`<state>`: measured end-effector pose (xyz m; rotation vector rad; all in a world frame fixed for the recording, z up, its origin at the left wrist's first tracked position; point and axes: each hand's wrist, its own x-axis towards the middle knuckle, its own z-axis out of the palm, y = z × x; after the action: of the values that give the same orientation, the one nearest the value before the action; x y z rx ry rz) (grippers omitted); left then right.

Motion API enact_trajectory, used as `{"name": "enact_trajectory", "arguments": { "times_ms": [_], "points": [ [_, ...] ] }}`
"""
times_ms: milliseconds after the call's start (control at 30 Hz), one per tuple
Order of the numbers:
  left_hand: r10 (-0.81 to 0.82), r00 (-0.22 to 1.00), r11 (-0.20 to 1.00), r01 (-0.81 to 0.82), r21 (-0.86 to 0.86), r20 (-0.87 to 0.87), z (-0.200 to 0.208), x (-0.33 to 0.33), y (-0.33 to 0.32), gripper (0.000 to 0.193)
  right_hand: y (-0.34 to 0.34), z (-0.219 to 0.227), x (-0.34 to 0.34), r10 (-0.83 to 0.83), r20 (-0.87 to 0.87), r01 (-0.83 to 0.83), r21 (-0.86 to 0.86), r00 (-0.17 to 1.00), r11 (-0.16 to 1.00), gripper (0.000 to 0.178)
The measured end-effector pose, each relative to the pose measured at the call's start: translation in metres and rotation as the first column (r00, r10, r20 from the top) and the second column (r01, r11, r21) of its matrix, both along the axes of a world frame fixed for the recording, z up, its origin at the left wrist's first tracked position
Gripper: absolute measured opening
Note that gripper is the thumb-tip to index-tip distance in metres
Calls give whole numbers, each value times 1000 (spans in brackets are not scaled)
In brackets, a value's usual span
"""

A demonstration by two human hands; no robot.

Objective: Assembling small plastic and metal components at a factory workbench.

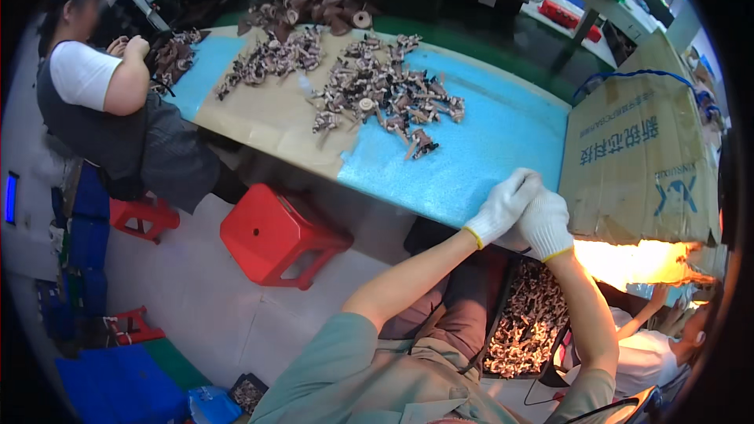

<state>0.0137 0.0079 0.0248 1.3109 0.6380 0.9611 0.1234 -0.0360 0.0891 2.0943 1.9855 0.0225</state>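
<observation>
My left hand (499,210) and my right hand (547,222), both in white knit gloves with yellow cuffs, meet above the near edge of the blue-covered table (463,177). Their fingers are closed and pressed together; whatever is between them is hidden. Farther left on the tabletop lies a loose heap of small brown-and-cream parts (385,90), too small to name. A black crate of similar parts (528,318) stands low beside my lap, under my right forearm.
A large cardboard box (648,157) stands right of my hands, with a bright glow (636,261) below it. Red stools (267,232) stand at left. One person (94,102) works at the table's far left; another (648,353) is at lower right. Brown pieces (310,8) pile up at the back.
</observation>
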Motion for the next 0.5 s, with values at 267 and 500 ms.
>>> {"name": "enact_trajectory", "arguments": {
  "times_ms": [267, 500],
  "points": [
    [-298, 943, 872, 331, -359, 146, 20, -58, -6, 38, -46, 6, -9, 150, -219, -37, 449, 964, 893, 25],
    [-57, 957, 997, 70, 34, -284, 29, -80, -16, 33, -32, -25, -19, 221, -665, 71, 383, 713, 921, 35]
  ]
}}
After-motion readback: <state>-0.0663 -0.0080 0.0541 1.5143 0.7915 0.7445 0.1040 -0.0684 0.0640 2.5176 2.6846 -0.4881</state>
